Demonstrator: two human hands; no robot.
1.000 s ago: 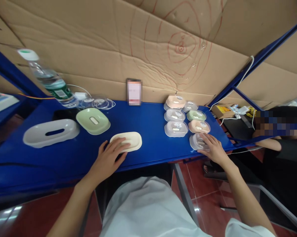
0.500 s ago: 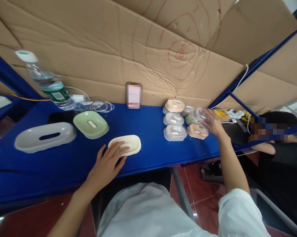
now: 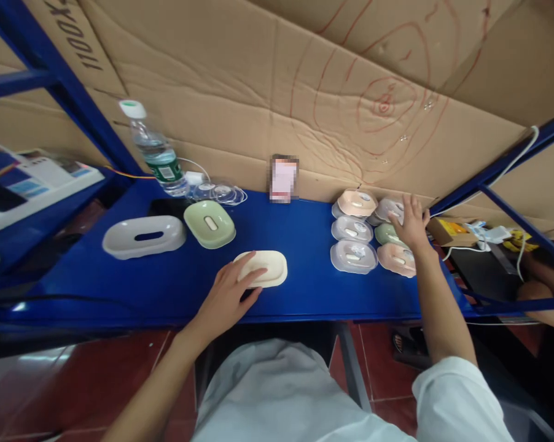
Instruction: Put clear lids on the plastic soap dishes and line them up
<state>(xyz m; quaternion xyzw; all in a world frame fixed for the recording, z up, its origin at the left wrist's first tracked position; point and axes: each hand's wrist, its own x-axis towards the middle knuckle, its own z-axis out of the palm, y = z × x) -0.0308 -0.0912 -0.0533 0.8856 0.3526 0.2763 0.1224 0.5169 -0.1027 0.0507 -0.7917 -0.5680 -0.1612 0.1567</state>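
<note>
My left hand lies with its fingers stretched over the left part of a cream oval plastic tray, thumb by the near edge. My right hand is at the back of a group of soap-dish-like boxes, thumb and fingers around the right end of a pale grey box. Just in front of it are a green box and a peach box. Alongside on the left are another peach box and two clear-covered grey boxes, one behind, one nearer.
A grey oval shell with a slot and a green dish lie on the blue table. Behind them stand a water bottle and clear lids. A phone leans on the cardboard wall. Another person's arm is at right.
My right hand has brought the pale grey box down to the back right of the group. My left hand stays on the cream tray. The camera view has turned left.
</note>
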